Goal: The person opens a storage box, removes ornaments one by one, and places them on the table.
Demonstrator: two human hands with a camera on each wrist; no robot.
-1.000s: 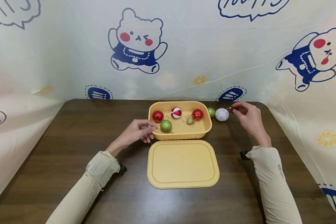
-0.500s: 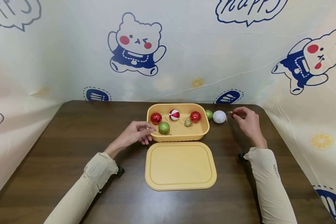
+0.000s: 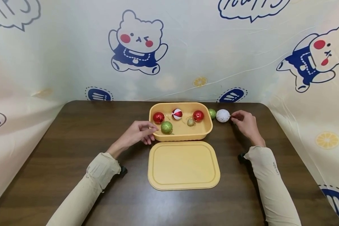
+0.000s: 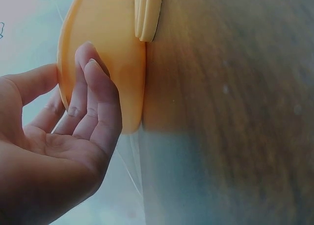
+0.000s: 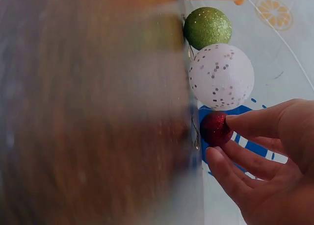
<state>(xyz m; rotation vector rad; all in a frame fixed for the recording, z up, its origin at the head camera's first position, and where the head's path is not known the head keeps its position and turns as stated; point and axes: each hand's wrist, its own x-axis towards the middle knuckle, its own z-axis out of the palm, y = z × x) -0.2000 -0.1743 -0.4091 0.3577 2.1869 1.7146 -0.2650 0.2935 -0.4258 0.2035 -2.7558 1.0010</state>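
At the left end of a yellow plastic box [image 3: 183, 137], my left hand [image 3: 138, 132] holds the rim. In the left wrist view the thumb lies at the rim, and other fingers bend along the outer wall. My right hand [image 3: 246, 125] pinches a small dark red glitter bauble [image 5: 216, 129] between thumb and fingers, low over the table. Right beside it sits a white speckled bauble [image 5: 222, 77], then a green glitter bauble [image 5: 208, 28] near the box. The fingers mostly hide the red bauble in the head view.
Inside the box lie red baubles [image 3: 198, 115], a red-and-white one [image 3: 177, 114], a green one [image 3: 166, 127] and a small gold one [image 3: 190, 122]. A yellow lid [image 3: 184, 165] lies flat in front of it. A printed cloth [image 3: 186, 56] hangs behind the dark wooden table [image 3: 73, 150].
The right hand has moved left with the small red bauble, bringing it close against the white bauble. The left hand has stayed at the box's rim.
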